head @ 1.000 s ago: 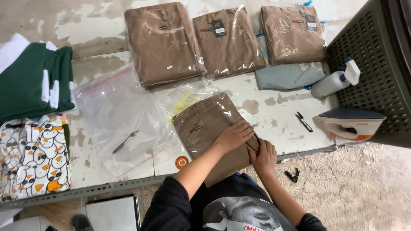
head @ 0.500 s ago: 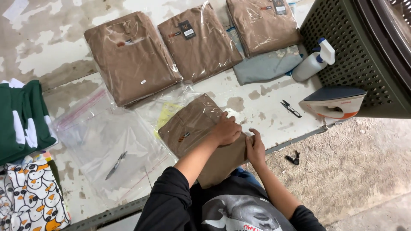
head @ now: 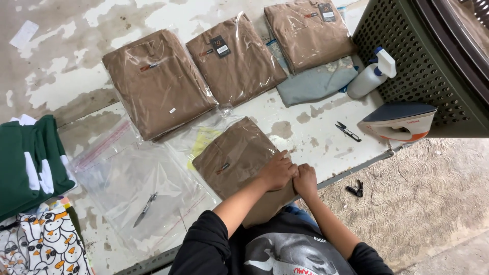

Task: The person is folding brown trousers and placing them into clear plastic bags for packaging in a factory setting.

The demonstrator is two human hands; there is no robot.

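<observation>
This looks like a small garment packing or finishing workshop rather than a home. A worn worktable point(head: 61, 66) with peeling white paint fills most of the frame. Along its upper edge lie 3 folded tan garments sealed in clear bags point(head: 234, 63), each with a hang tag. Empty clear plastic bags point(head: 132, 178) lie spread at centre left, and stacks of folded green point(head: 28, 163) and patterned point(head: 41, 244) clothing sit at the lower left. At the right are an electric iron point(head: 400, 121), a spray bottle point(head: 374, 74), thread snips point(head: 348, 131) and a dark perforated plastic basket point(head: 412, 61). A bare, rough floor point(head: 423, 203) shows at the lower right.
</observation>
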